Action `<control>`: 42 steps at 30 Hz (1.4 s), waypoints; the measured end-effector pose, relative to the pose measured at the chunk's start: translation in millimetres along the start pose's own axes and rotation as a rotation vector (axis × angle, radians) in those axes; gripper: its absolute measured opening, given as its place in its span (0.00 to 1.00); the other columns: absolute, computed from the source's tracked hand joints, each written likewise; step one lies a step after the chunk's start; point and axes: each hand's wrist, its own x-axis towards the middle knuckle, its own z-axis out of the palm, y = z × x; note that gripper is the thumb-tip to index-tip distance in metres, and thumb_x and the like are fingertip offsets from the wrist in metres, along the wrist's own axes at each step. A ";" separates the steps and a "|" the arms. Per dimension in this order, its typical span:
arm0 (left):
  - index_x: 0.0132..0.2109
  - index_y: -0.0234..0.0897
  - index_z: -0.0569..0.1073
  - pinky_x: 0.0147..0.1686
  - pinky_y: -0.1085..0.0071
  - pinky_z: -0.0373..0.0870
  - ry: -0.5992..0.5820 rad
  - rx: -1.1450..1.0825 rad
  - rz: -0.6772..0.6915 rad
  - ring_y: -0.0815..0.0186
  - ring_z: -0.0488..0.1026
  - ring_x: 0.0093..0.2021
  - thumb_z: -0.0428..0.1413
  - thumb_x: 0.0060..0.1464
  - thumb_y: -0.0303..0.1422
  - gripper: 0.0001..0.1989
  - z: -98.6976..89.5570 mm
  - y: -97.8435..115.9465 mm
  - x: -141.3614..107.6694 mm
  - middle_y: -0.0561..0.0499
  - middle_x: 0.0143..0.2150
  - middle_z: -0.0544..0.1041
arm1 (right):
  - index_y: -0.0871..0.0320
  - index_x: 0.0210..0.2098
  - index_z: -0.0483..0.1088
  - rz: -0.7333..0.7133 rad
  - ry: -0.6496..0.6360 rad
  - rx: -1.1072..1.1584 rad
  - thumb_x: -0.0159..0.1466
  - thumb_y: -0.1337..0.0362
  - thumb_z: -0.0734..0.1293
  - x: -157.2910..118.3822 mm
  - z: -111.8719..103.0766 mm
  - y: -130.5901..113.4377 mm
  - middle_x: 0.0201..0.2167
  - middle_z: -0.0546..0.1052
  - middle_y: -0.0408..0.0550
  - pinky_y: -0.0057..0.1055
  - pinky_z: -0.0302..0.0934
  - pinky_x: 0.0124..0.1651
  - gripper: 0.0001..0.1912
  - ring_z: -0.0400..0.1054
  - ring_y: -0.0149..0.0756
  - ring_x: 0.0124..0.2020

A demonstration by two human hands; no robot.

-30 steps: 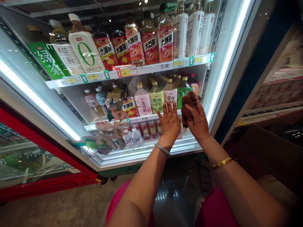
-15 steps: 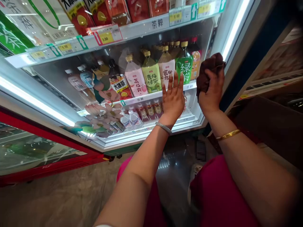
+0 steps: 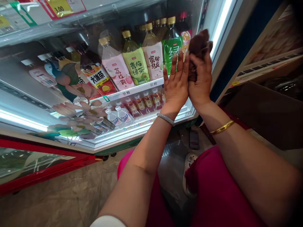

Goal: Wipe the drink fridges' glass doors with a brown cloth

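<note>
A crumpled dark brown cloth is bunched in my right hand, its fingers bent around it near the right side of a lit drinks cooler. My left hand is spread flat, palm toward the cooler's front, and its edge is close against my right hand; whether they touch I cannot tell. Beyond the hands stand bottled teas: a green-labelled bottle, a white-labelled bottle, a light green bottle and a pink-labelled bottle. My fingers cover part of the green label.
Small bottles line the bottom shelf. Flower decorations overlay the cooler's left front. At lower left is a red-framed cooler; a dark brown box stands at right. Tiled floor lies below.
My right hand, with the cloth, has moved left and up toward my left hand, closing the gap between them. The view has shifted closer and lower on the shelves.
</note>
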 end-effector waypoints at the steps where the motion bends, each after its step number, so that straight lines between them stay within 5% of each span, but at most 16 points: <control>1: 0.78 0.39 0.50 0.78 0.60 0.19 -0.001 -0.006 -0.010 0.71 0.27 0.80 0.36 0.69 0.25 0.33 0.8 1.3 0.6 0.57 0.81 0.44 | 0.55 0.66 0.60 -0.019 -0.031 -0.004 0.75 0.57 0.59 0.9 -0.2 -1.2 0.78 0.49 0.46 0.37 0.43 0.80 0.22 0.43 0.25 0.77; 5: 0.78 0.38 0.48 0.77 0.56 0.15 -0.040 -0.028 -0.001 0.68 0.24 0.80 0.39 0.69 0.25 0.33 2.3 9.0 1.9 0.58 0.82 0.44 | 0.55 0.63 0.63 -0.057 -0.098 -0.025 0.74 0.60 0.60 9.1 -10.5 22.2 0.79 0.47 0.43 0.39 0.40 0.81 0.20 0.41 0.28 0.78; 8: 0.78 0.38 0.47 0.76 0.54 0.14 -0.059 -0.029 0.072 0.67 0.25 0.81 0.38 0.69 0.24 0.33 7.2 14.9 0.2 0.57 0.82 0.44 | 0.55 0.63 0.63 0.010 0.019 -0.068 0.74 0.59 0.59 11.6 -16.0 43.9 0.78 0.48 0.46 0.43 0.40 0.81 0.20 0.41 0.32 0.78; 11: 0.78 0.35 0.49 0.77 0.55 0.16 -0.011 0.024 0.110 0.66 0.30 0.81 0.35 0.69 0.24 0.32 15.0 15.6 -2.9 0.52 0.82 0.46 | 0.54 0.64 0.64 0.006 0.095 -0.062 0.73 0.62 0.57 6.1 -11.7 37.5 0.76 0.53 0.48 0.45 0.41 0.81 0.21 0.43 0.32 0.78; 14: 0.77 0.30 0.52 0.78 0.58 0.22 -0.002 0.057 0.100 0.67 0.33 0.81 0.35 0.71 0.28 0.30 20.3 12.2 -4.5 0.48 0.81 0.48 | 0.52 0.65 0.65 -0.101 0.039 -0.001 0.70 0.66 0.58 -3.4 -7.0 23.1 0.75 0.56 0.45 0.48 0.44 0.80 0.25 0.46 0.34 0.77; 17: 0.78 0.33 0.48 0.79 0.50 0.30 0.012 0.068 0.099 0.63 0.34 0.81 0.41 0.69 0.29 0.33 23.1 9.2 -4.1 0.46 0.81 0.47 | 0.51 0.60 0.70 -0.133 0.059 0.016 0.65 0.67 0.61 -8.7 -8.5 36.4 0.74 0.59 0.47 0.50 0.52 0.77 0.24 0.52 0.41 0.76; 21: 0.78 0.36 0.49 0.78 0.45 0.35 0.014 0.108 0.114 0.57 0.38 0.81 0.48 0.65 0.30 0.37 26.7 8.3 -4.6 0.45 0.80 0.47 | 0.54 0.62 0.69 0.048 0.198 -0.062 0.59 0.69 0.61 -7.5 -10.7 65.1 0.71 0.62 0.56 0.58 0.53 0.75 0.31 0.56 0.48 0.74; 24: 0.78 0.37 0.49 0.78 0.47 0.39 0.034 0.140 0.126 0.59 0.39 0.81 0.46 0.67 0.30 0.36 30.6 7.2 -5.7 0.46 0.80 0.48 | 0.52 0.63 0.68 0.053 0.233 -0.082 0.59 0.70 0.61 -9.8 -4.9 52.4 0.71 0.62 0.56 0.59 0.52 0.74 0.33 0.55 0.49 0.73; 29: 0.77 0.32 0.53 0.79 0.51 0.42 0.049 0.125 0.108 0.62 0.41 0.80 0.44 0.68 0.29 0.33 32.3 4.9 -6.2 0.43 0.80 0.51 | 0.45 0.58 0.73 -0.117 0.072 -0.066 0.61 0.69 0.63 -8.8 -1.1 36.9 0.72 0.63 0.48 0.53 0.55 0.73 0.27 0.58 0.46 0.72; 35: 0.78 0.34 0.48 0.79 0.50 0.41 0.011 0.097 0.130 0.58 0.38 0.81 0.50 0.60 0.26 0.41 18.6 -2.5 -10.7 0.45 0.80 0.47 | 0.56 0.62 0.66 0.187 0.363 -0.083 0.54 0.71 0.59 -10.4 -5.4 82.9 0.65 0.63 0.60 0.62 0.49 0.74 0.35 0.57 0.49 0.70; 38: 0.78 0.33 0.48 0.78 0.51 0.43 0.004 0.112 0.154 0.58 0.39 0.81 0.48 0.62 0.27 0.39 14.3 -8.3 -13.6 0.45 0.81 0.44 | 0.58 0.63 0.64 0.204 0.375 -0.081 0.55 0.71 0.59 -18.5 7.5 67.4 0.65 0.62 0.63 0.63 0.49 0.74 0.36 0.56 0.50 0.71; 42: 0.78 0.33 0.49 0.78 0.47 0.44 0.003 0.134 0.140 0.57 0.41 0.81 0.43 0.68 0.29 0.34 11.7 -10.1 -15.1 0.45 0.80 0.45 | 0.51 0.60 0.70 0.071 0.217 -0.068 0.58 0.67 0.63 -22.8 18.6 36.4 0.69 0.61 0.56 0.55 0.54 0.74 0.30 0.55 0.48 0.72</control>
